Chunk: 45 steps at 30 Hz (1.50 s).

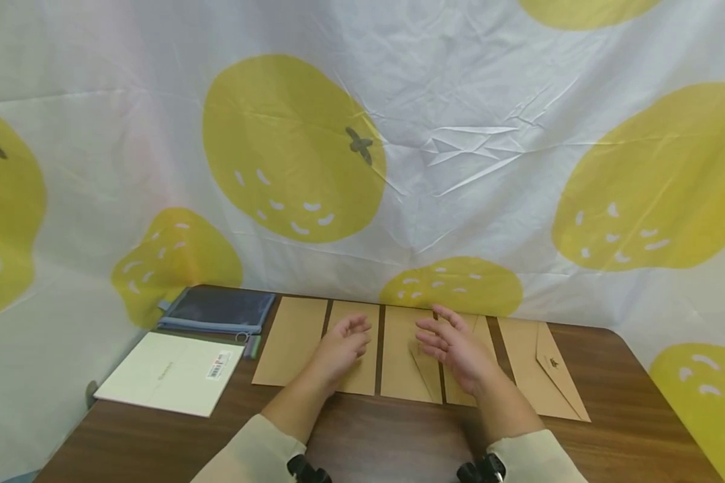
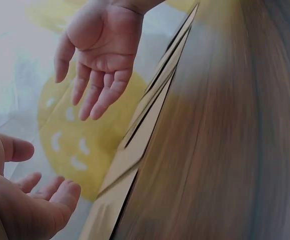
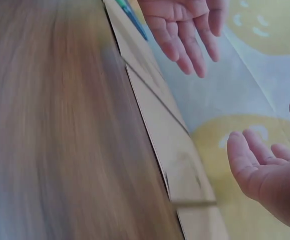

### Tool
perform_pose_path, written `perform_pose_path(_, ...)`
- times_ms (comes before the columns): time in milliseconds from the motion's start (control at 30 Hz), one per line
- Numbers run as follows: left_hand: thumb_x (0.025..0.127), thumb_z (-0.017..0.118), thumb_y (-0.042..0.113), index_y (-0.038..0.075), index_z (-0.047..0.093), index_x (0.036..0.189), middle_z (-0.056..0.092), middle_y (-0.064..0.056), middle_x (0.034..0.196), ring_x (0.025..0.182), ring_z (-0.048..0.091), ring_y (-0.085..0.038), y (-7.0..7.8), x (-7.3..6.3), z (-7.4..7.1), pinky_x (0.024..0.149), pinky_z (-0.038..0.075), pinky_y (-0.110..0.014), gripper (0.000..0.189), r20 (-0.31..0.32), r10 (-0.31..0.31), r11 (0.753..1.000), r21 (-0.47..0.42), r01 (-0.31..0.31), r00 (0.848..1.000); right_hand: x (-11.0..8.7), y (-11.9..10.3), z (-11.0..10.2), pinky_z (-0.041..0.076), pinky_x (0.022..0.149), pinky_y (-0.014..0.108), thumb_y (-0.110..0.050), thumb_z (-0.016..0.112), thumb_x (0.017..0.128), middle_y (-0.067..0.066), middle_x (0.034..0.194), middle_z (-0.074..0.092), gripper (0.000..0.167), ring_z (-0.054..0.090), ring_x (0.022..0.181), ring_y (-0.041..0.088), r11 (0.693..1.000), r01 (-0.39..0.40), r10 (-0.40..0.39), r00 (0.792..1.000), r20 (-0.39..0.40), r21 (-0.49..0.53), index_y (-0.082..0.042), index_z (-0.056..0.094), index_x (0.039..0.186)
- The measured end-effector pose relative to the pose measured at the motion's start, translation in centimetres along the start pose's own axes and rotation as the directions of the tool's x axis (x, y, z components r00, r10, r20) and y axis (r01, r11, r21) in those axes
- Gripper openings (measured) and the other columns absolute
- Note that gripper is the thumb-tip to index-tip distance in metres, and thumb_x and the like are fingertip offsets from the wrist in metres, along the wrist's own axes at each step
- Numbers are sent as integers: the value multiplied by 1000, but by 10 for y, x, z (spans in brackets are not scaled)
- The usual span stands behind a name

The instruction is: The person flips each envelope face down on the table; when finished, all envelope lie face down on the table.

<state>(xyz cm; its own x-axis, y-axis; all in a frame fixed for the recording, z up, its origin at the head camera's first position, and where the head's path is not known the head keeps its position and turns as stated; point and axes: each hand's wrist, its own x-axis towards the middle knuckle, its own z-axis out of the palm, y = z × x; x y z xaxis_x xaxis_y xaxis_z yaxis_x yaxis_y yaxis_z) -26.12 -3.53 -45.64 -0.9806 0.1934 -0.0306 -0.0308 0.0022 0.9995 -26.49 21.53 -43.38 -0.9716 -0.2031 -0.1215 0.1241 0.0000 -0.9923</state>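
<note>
Several brown kraft envelopes lie side by side in a row on the table. My left hand (image 1: 342,350) hovers over the second envelope (image 1: 358,376) from the left, fingers loosely bent and holding nothing. Facing it, my right hand (image 1: 456,345) is raised above the third envelope (image 1: 399,335) and the fourth envelope (image 1: 486,339), its fingers spread and relaxed. Both palms turn toward each other with a gap between them, as the left wrist view shows. At the row's left end is a plain envelope (image 1: 293,335); the rightmost envelope (image 1: 546,376) shows a pointed flap with a small dark print.
Left of the row lie a white notebook (image 1: 169,376) with a barcode sticker and, behind it, a blue zip pouch (image 1: 220,308). A small green and purple item (image 1: 252,347) sits beside them. A fruit-print curtain (image 1: 459,201) hangs along the table's back edge.
</note>
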Motion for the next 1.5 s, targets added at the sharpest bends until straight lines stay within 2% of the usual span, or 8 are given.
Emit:
perform_pose_path(200, 104, 57, 12, 2, 45, 158, 50, -23, 163, 146, 53, -40, -1, 3, 28, 118, 49, -51, 56, 19, -6, 999, -32, 7, 1000, -11, 0, -26, 52, 118, 38, -32, 52, 114, 26, 167, 40, 70, 64, 136, 21, 1000, 3, -3, 999, -40, -14, -13, 16, 172)
perform_pose_path(367, 104, 58, 11, 4, 50, 154, 54, -21, 160, 141, 57, -40, 1, 5, 45, 114, 52, -50, 52, -34, -11, 998, -70, 9, 999, -15, 3, -37, 54, 114, 34, -33, 52, 114, 28, 168, 38, 72, 65, 133, 18, 1000, 4, -6, 999, -44, -30, -13, 15, 172)
perform_pose_path(500, 103, 59, 13, 6, 52, 153, 57, -17, 157, 137, 59, -36, 2, 4, 52, 111, 54, -47, 51, -72, -17, 997, -73, 12, 997, -14, 6, -38, 54, 114, 34, -33, 52, 114, 30, 169, 36, 72, 64, 135, 22, 1000, -11, 10, 999, -35, -7, -11, 15, 172)
perform_pose_path(667, 102, 61, 16, 5, 49, 156, 52, -19, 162, 151, 49, -39, -3, 1, 53, 125, 43, -56, 57, -58, -3, 1000, 2, 3, 998, -13, 12, -38, 53, 116, 36, -28, 50, 114, 30, 169, 35, 69, 58, 143, 30, 999, -41, 42, 999, -34, 28, -7, 16, 171)
perform_pose_path(800, 102, 62, 19, 6, 48, 157, 48, -20, 165, 156, 42, -42, -6, 0, 50, 128, 35, -62, 58, -32, -5, 1000, 28, 6, 999, -12, 17, -37, 53, 117, 37, -25, 50, 114, 32, 168, 35, 69, 56, 145, 36, 998, -56, 57, 998, -21, 42, -4, 15, 170)
perform_pose_path(1133, 101, 63, 21, 6, 42, 161, 44, -22, 168, 158, 38, -44, -7, -1, 42, 127, 35, -65, 65, 3, -28, 996, 86, 28, 1000, -12, 20, -35, 54, 115, 38, -22, 50, 114, 36, 167, 32, 69, 54, 144, 39, 997, -70, 70, 998, 1, 35, -2, 14, 170)
perform_pose_path(1333, 100, 64, 20, 5, 40, 163, 42, -24, 168, 158, 38, -46, -10, -1, 41, 128, 32, -66, 68, 21, -48, 996, 70, 47, 999, -12, 20, -35, 52, 117, 41, -21, 47, 114, 36, 168, 30, 68, 48, 149, 44, 997, -71, 71, 997, 16, 30, -1, 14, 170)
perform_pose_path(1500, 98, 66, 18, 3, 40, 162, 44, -25, 167, 157, 39, -46, -10, -1, 42, 127, 34, -65, 70, 31, -43, 997, 63, 41, 999, -12, 21, -36, 49, 120, 42, -20, 48, 114, 36, 170, 28, 67, 44, 152, 47, 997, -68, 67, 998, 11, 49, 1, 16, 169)
